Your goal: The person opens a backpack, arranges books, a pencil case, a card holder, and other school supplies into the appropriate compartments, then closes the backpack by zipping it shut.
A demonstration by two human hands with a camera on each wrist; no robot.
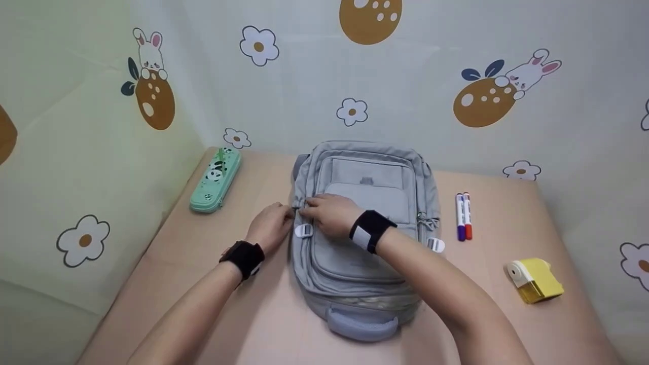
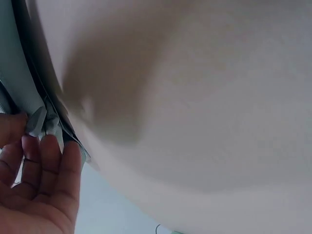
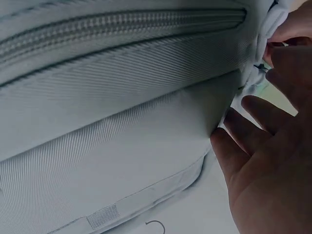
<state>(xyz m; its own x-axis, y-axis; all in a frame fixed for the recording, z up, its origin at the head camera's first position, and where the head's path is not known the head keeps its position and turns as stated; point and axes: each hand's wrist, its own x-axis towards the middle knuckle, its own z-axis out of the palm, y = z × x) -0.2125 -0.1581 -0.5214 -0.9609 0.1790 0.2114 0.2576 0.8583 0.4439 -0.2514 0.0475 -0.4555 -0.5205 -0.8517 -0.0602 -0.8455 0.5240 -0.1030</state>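
A grey backpack lies front side up on the table, its carry handle towards me. My left hand is at its left edge. In the left wrist view the thumb and fingers pinch a small grey tab at the bag's side. Over the front of the bag reaches my right hand, its fingertips at the same edge close to the left hand. In the right wrist view its thumb and index finger pinch a thin dark zip pull, partly hidden, while the other fingers spread along the fabric edge.
A green panda pencil case lies at the back left. Right of the bag are two markers, one with a purple cap and one with a red cap. A yellow pencil sharpener stands further right. Printed curtains enclose the table.
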